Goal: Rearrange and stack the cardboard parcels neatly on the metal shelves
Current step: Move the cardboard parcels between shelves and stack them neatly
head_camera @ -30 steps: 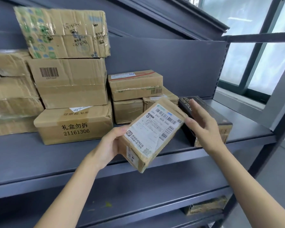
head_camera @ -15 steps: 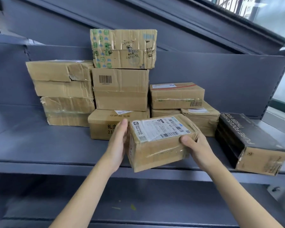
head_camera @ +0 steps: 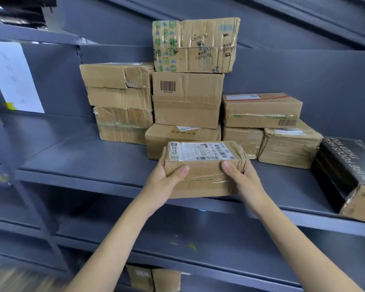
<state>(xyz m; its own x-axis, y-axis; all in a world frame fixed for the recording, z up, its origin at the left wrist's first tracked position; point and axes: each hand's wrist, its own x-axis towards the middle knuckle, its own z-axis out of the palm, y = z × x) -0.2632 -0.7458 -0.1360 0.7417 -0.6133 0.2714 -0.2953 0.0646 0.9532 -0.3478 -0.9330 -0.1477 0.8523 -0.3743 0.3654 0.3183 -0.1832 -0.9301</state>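
Two hands grasp one small labelled parcel (head_camera: 203, 168) at its ends: the left hand (head_camera: 165, 182) with thumb curled on the front face, the right hand (head_camera: 243, 182) the same. The parcel is level at the front edge of the metal shelf (head_camera: 76, 163), just before the middle stack (head_camera: 188, 100). This seems the placing step. Next, the person must choose a free, flat spot and lower it square to the neighbours.
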